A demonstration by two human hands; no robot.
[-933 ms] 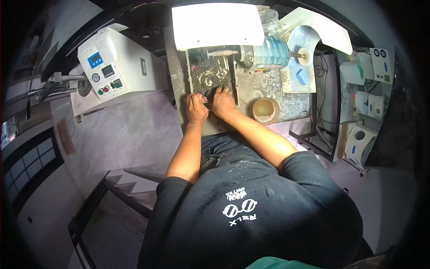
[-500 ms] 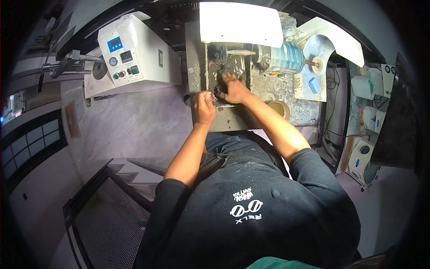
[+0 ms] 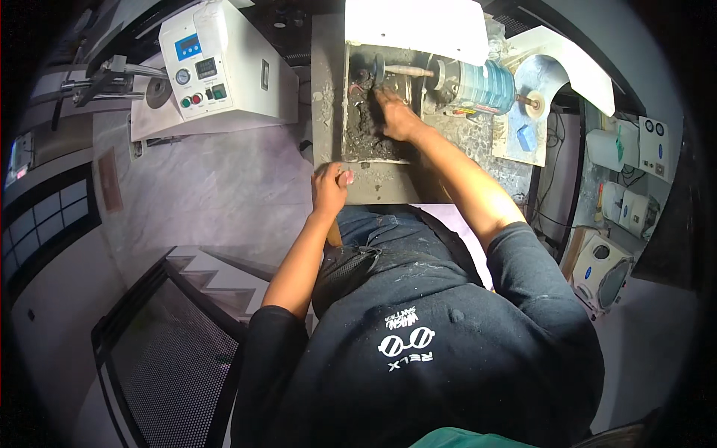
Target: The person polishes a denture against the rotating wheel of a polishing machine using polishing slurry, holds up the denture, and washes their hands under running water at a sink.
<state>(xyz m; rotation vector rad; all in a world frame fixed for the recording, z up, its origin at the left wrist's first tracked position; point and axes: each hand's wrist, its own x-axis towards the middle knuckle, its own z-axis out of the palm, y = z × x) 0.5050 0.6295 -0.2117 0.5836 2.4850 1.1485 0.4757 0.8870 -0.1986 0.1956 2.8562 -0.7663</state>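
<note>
My left hand (image 3: 327, 193) is closed around a small pink piece (image 3: 346, 178), too small to identify, at the front left corner of the tray. Over the tray (image 3: 346, 123), my right hand (image 3: 399, 118) reaches forward with its fingers stretched out toward the spindle of a polishing lathe (image 3: 407, 71). Its fingertips look dark with dirt, beside a round wheel (image 3: 379, 69) on the spindle's left end. Dark wet grit (image 3: 367, 131) covers the tray's bottom. A white hood (image 3: 414, 26) hangs above the lathe.
A blue water bottle (image 3: 484, 86) lies on its side around the lathe's middle. Further right are a second wheel (image 3: 533, 105) and a blue block (image 3: 526, 137) on a white tray. A white machine with buttons (image 3: 254, 82) stands to the left.
My left hand has drawn back toward me with the pink piece, off the tray's inside edge. My right hand has moved closer to the spindle. The whole view has shifted slightly.
</note>
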